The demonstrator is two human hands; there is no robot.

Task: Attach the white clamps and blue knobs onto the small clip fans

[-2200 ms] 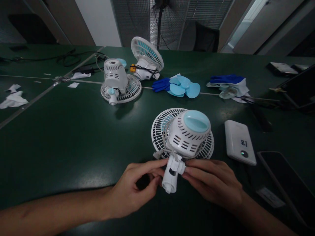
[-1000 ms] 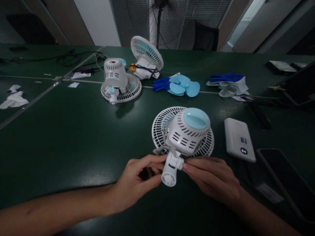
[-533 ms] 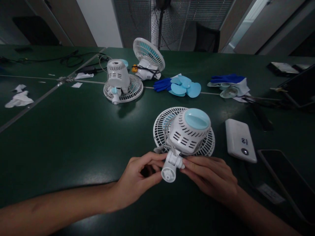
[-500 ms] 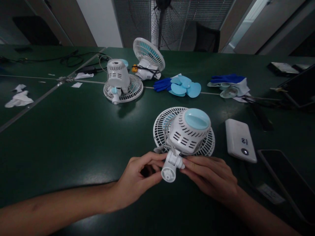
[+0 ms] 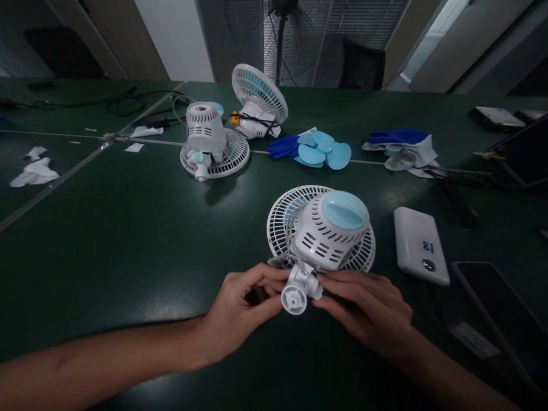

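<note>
Green table point(image 5: 162, 228), dim room, and both my hands point(image 5: 240, 317) point(image 5: 368, 308) are pinching the fan's white joint point(image 5: 299, 288).

A broad stretch of dark green tabletop point(image 5: 128, 245) is lying open between the bare left hand point(image 5: 246, 311) and the white plastic fan with a bare-topped motor housing point(image 5: 205, 128). Beyond the nearer white fan with a pale blue cap point(image 5: 327, 245), light blue plastic blades point(image 5: 323, 149) are standing in the way. A white rectangular device point(image 5: 420, 245) is narrowing the right side, leaving a slim gap.
</note>
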